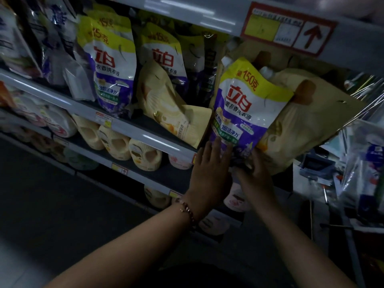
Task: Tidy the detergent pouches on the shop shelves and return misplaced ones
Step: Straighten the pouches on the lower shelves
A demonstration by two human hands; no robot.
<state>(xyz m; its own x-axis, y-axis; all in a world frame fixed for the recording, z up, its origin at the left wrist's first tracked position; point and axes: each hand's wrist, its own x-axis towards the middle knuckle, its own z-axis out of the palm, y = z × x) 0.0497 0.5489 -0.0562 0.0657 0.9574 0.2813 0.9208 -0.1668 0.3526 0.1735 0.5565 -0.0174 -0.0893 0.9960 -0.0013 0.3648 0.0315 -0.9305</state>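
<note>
Both bare forearms reach forward and up from the bottom of the view and come close together at the hands. The left hand (209,171) is seen from the back, with its fingers straight and spread, pressing flat on the lower front of a pouch (245,107). A bead bracelet (187,210) sits on the left wrist. The right hand (256,169) is just beside it, its fingers curled round the bottom edge of the same pouch.
</note>
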